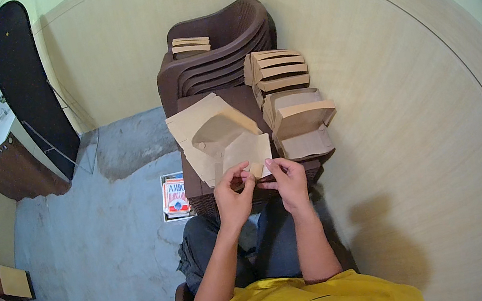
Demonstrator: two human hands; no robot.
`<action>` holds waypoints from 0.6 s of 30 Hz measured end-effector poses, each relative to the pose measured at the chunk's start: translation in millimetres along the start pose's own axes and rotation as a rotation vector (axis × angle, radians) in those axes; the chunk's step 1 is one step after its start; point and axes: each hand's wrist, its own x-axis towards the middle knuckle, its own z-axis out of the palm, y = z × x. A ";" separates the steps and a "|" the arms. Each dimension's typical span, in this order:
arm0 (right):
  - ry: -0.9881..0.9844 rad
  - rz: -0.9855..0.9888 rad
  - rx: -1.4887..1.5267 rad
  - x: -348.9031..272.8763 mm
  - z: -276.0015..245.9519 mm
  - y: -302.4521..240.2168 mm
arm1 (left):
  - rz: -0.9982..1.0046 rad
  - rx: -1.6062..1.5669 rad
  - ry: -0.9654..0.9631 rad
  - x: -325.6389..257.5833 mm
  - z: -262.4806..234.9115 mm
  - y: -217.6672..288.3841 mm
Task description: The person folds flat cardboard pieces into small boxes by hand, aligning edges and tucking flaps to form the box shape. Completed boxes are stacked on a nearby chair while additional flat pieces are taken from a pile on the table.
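A brown cardboard box [224,144], partly folded up from its flat blank, lies in front of me on a dark brown woven table. My left hand [238,197] is closed, thumb and fingers pinched at a small flap on the box's near edge. On the right side of the same corner, my right hand [291,185] grips the cardboard between thumb and fingers. Under the box lie flat cardboard blanks [189,119], their far ends sticking out at the left. The exact fold between my fingertips is partly hidden.
Folded open boxes [305,128] stand along the table's right side, with several more nested boxes [278,70] behind them. Stacked brown chairs [216,45] rise at the back, a few cardboard pieces [191,45] on their seat. A printed carton [176,195] sits on the floor at left.
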 end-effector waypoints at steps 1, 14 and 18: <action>0.006 0.048 0.000 -1.3 -0.7 -1.7 | 0.072 0.013 0.030 -0.4 0.9 0.9; 0.034 0.098 0.094 -10.6 -12.9 -0.6 | 0.174 0.242 0.072 -6.3 2.9 5.0; 0.038 0.164 0.222 -8.9 -13.3 -2.8 | 0.167 0.203 0.002 -5.7 -1.6 6.5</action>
